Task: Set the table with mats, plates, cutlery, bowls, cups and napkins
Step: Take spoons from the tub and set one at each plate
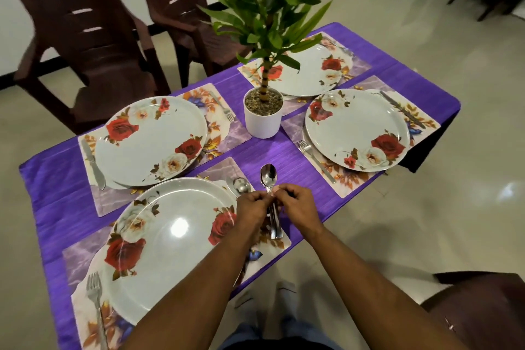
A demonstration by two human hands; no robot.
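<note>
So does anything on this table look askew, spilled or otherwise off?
Nothing spilled or broken. One oddity: the potted plant stands on the near corner of the far-right mat, hiding part of that plate. Both hands hold a bunch of spoons.

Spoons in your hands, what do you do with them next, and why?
Probably peel one spoon off the bunch of spoons held by both hands (left hand, right hand) and lay it by the right-hand plate. The near plate already has a spoon beside it, but that setting shows only a fork and knife.
</note>
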